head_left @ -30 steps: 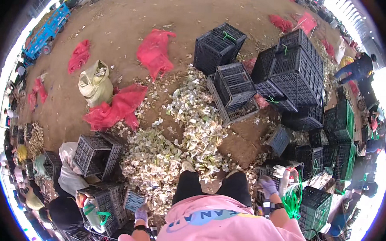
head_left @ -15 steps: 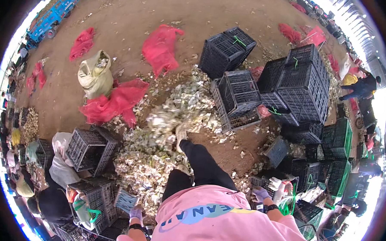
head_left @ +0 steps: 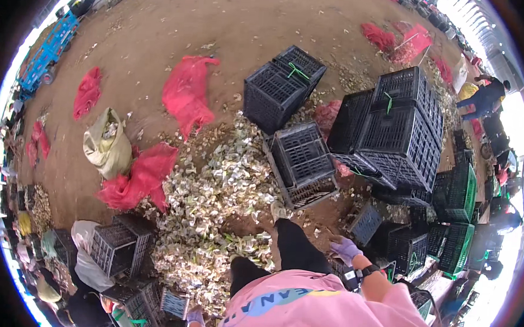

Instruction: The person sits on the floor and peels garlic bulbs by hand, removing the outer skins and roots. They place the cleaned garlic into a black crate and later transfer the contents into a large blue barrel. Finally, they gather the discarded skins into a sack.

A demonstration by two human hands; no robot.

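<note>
My right hand (head_left: 346,249), in a purple glove with tan fingertips, reaches forward at my right side. Its fingers are stretched out and nothing shows in them. The stacked black crates (head_left: 399,125) stand ahead of it, apart from it. Low by my left hip hangs my left hand (head_left: 195,317), also gloved in purple, with loose fingers and no object visible. Close to it is a small blue-grey slatted piece (head_left: 174,303). Between the crates and my legs, a heap of pale, papery vegetable scraps (head_left: 214,190) covers the ground, and my feet are at its edge.
An open black crate (head_left: 302,156) and a green-tied crate stack (head_left: 283,85) stand ahead. Left lie red mesh sacks (head_left: 187,93) and a full pale sack (head_left: 108,145). More crates (head_left: 118,248) flank me. A person (head_left: 486,97) is far right; a blue cart (head_left: 47,55) is far left.
My right hand has come forward and its fingers have stretched out. My left hand sits lower in view. One leg has stepped, and the crates ahead appear further left.
</note>
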